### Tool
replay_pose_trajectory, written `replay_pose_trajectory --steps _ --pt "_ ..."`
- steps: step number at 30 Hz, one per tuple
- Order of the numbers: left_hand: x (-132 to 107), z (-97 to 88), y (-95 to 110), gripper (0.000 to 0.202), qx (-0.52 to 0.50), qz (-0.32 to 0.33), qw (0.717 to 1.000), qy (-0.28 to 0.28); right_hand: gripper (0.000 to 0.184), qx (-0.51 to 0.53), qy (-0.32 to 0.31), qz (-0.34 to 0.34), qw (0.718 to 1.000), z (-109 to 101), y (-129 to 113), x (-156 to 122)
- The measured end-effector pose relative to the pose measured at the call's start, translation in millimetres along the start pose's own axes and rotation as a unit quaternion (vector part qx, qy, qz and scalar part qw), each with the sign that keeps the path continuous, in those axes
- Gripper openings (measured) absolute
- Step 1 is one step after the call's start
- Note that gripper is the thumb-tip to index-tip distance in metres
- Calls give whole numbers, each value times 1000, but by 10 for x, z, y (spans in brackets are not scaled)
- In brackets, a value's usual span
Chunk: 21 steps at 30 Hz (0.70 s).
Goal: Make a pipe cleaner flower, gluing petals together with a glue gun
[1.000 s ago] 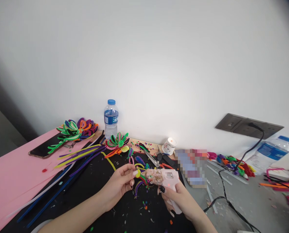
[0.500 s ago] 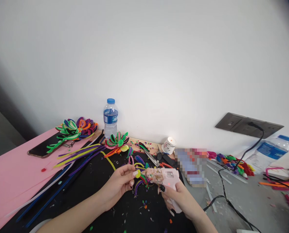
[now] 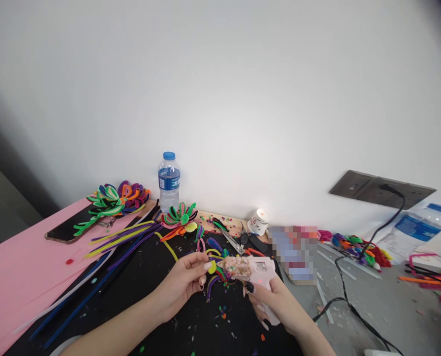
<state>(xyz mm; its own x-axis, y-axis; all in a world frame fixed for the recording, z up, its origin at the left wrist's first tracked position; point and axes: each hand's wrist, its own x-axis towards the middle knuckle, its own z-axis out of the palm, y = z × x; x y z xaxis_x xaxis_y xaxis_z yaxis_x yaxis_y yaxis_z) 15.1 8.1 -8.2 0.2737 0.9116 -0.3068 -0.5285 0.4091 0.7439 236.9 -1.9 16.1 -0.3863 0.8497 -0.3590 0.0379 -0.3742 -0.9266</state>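
Between thumb and fingers, my left hand (image 3: 189,279) pinches a small yellow pipe-cleaner coil (image 3: 212,267). My right hand (image 3: 270,299) is wrapped round a pale pink hot glue gun (image 3: 263,272), whose front is crusted with glue and colored bits. The gun's nozzle points left and is at the coil; whether they touch I cannot tell. Loose purple and green pipe-cleaner pieces (image 3: 213,287) lie just below and behind the nozzle. Beyond the hands are scissors (image 3: 233,243) and a pipe-cleaner flower (image 3: 181,216) with green, pink and black petals.
A water bottle (image 3: 169,183) stands by the wall. At left, a phone (image 3: 66,228) and finished flowers (image 3: 118,199) rest near long pipe cleaners (image 3: 127,237). A paper cup (image 3: 258,222) is behind the scissors. Black cables (image 3: 342,287) cross the grey surface at right, below a wall socket (image 3: 381,189).
The view has shifted very slightly. Both hands keep their hold, with the coil and the glue gun's nozzle still close together.
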Motion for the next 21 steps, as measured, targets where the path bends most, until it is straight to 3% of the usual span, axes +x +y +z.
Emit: replay_pose_trajectory --steps 6,21 --pt "-4 -13 -19 16 3 -1 1000 -3 50 3 12 0 1000 -1 -3 -4" --pt "-11 -4 -19 17 -1 -2 1000 -17 46 4 0 1 1000 21 -20 -1"
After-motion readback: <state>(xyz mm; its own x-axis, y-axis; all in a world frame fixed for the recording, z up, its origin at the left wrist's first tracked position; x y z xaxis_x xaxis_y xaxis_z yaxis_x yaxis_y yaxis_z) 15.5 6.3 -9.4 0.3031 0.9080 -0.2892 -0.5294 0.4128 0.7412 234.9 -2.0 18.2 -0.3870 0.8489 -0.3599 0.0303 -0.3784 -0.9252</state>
